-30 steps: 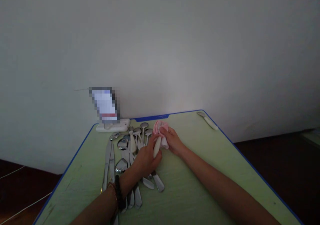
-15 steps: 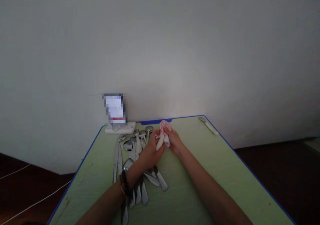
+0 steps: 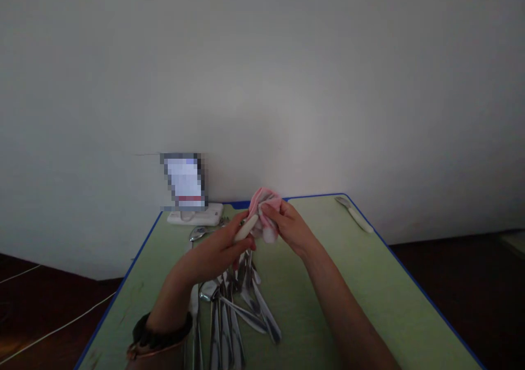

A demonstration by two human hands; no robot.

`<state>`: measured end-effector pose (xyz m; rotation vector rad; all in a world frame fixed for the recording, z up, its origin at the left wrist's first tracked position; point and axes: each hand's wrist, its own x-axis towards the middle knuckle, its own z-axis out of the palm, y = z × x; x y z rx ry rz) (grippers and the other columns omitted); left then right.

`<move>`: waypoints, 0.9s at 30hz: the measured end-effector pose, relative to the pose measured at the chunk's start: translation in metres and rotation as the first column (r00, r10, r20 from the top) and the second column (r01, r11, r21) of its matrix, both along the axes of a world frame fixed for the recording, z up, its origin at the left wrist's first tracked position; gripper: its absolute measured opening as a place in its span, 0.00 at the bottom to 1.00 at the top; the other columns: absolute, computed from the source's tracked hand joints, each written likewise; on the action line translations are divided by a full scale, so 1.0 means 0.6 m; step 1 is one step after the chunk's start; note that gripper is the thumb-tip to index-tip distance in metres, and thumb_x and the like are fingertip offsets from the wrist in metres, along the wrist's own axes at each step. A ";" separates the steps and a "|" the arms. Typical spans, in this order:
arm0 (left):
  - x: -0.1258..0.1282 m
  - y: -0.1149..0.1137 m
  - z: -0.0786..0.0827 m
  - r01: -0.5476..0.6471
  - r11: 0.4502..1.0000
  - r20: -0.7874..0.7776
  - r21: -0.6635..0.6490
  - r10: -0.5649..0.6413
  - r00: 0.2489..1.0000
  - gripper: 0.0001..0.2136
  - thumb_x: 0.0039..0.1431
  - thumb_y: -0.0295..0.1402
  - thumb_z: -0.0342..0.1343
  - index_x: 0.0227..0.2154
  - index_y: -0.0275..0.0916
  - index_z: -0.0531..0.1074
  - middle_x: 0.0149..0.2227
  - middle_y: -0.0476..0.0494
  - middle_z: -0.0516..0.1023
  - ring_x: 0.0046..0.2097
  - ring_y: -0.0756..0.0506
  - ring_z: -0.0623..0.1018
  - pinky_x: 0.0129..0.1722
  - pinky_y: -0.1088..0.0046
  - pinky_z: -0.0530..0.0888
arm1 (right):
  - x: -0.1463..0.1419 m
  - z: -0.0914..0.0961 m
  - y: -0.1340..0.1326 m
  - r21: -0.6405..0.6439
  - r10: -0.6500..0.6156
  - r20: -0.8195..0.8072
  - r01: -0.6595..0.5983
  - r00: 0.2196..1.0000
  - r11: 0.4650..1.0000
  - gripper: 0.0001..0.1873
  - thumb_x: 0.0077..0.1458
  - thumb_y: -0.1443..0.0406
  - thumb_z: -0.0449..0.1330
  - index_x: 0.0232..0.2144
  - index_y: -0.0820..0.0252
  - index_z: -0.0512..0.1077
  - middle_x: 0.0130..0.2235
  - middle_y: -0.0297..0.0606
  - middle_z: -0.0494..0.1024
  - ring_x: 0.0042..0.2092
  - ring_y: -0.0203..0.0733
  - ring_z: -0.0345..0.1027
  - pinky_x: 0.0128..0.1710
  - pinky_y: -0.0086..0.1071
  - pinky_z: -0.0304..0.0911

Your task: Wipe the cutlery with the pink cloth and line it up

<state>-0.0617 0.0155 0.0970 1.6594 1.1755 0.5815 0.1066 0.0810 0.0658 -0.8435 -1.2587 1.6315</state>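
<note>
My left hand [image 3: 213, 254] is closed on a piece of cutlery with a cream handle [image 3: 246, 229]. Its far end is hidden in a pink and white cloth [image 3: 264, 196], so I cannot tell which kind it is. My right hand [image 3: 294, 229] pinches the crumpled cloth around that end, thumb on top. Both hands are raised over the far middle of the table. Below my left hand and forearm lies a loose pile of metal cutlery [image 3: 226, 326], with a spoon [image 3: 209, 290] among several long handles; my arm covers part of it.
A green table [image 3: 328, 282] with a blue edge meets the wall. At its far left, a blurred-out lit screen [image 3: 184, 181] stands on a white base [image 3: 197, 215]. One cream-handled utensil [image 3: 359, 218] lies at the far right corner. White cables [image 3: 61, 329] run across the dark floor.
My left hand has shifted left and turned, showing the cream handle pointing lower left. The cloth is spread wider between my hands. The view has shifted slightly.
</note>
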 end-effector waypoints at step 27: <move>-0.020 -0.049 0.087 -0.050 0.945 -0.364 0.323 0.173 0.915 0.16 0.60 0.44 0.43 0.30 0.39 0.70 0.21 0.54 0.65 0.23 0.52 0.65 0.23 0.80 0.59 | 0.052 0.102 -0.045 0.232 -0.071 0.030 0.062 0.997 0.971 0.18 0.51 0.51 0.56 0.31 0.60 0.68 0.26 0.31 0.67 0.26 0.31 0.58 0.27 0.25 0.58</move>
